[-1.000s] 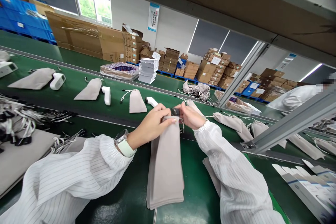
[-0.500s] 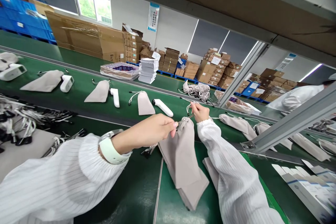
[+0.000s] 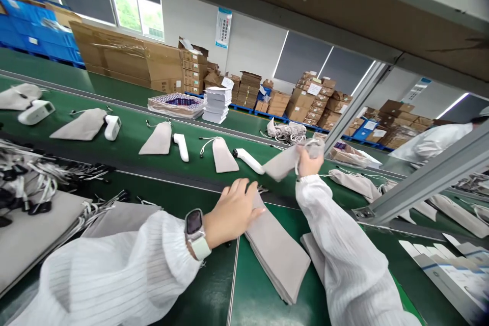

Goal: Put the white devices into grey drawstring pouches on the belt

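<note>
My right hand [image 3: 310, 161] is closed on a grey drawstring pouch [image 3: 281, 164], held up over the green belt; its top end is blurred. My left hand [image 3: 234, 211] has its fingers apart, palm down, at the upper end of a stack of flat grey pouches [image 3: 280, 254]. Left of the raised pouch, a white handheld device [image 3: 249, 161] with a dark tip lies on the belt beside another grey pouch [image 3: 224, 155]. More pouches and white devices lie in a row to the left.
A slanted metal post [image 3: 416, 173] stands right of my right hand, below an overhead shelf [image 3: 382, 10]. White boxes [image 3: 446, 275] lie at the lower right. Corded pouches [image 3: 28, 168] are heaped at the left. Across the belt stands a paper stack [image 3: 217, 104]. A person [image 3: 435, 142] is at the far right.
My right hand has lifted a pouch off the stack, up and right over the belt. My left hand has let go of the cord and opened. The row of pouches and devices has shifted right.
</note>
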`<state>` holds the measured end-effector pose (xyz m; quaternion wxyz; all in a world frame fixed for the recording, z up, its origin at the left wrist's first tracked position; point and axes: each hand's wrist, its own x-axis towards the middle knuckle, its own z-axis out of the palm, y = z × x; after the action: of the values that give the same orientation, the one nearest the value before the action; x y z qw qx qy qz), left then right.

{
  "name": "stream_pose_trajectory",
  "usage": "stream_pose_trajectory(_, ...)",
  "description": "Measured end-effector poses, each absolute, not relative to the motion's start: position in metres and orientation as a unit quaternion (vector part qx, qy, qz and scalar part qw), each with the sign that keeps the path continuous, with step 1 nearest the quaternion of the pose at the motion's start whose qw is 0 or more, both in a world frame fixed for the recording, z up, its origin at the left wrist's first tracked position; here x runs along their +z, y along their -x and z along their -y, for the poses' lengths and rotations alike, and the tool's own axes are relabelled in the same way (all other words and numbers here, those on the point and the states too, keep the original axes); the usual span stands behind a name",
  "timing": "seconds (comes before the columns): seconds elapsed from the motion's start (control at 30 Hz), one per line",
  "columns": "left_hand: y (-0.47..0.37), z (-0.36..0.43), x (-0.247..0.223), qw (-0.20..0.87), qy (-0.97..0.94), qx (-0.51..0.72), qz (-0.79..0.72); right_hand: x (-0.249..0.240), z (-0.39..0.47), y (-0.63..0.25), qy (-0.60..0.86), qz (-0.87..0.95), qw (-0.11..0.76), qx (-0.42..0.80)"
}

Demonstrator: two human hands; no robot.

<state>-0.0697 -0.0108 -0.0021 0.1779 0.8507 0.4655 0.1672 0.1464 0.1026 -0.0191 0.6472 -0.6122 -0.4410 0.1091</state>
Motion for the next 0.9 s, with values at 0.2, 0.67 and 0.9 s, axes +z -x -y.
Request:
stream_pose_trajectory(0.2, 0.075, -0.004, -0.035, 0.116, -0.870, -0.001, -0.480, -0.052, -0.112, -0.210, 0.841, 0.481, 0.244, 0.034)
stream_pose_trajectory(0.67, 0.075, -0.001, -0.014, -0.006, -0.892, 0.036, -0.451, -0.083, -0.135, -0.127, 0.658, 0.744, 0.108, 0.049)
stream_pose_trajectory(0.9, 0.086, -0.006, -0.014, 0.004, -0.905, 0.024, -0.424, -0.092, -0.144, -0.137, 0.653, 0.666, 0.297, 0.206)
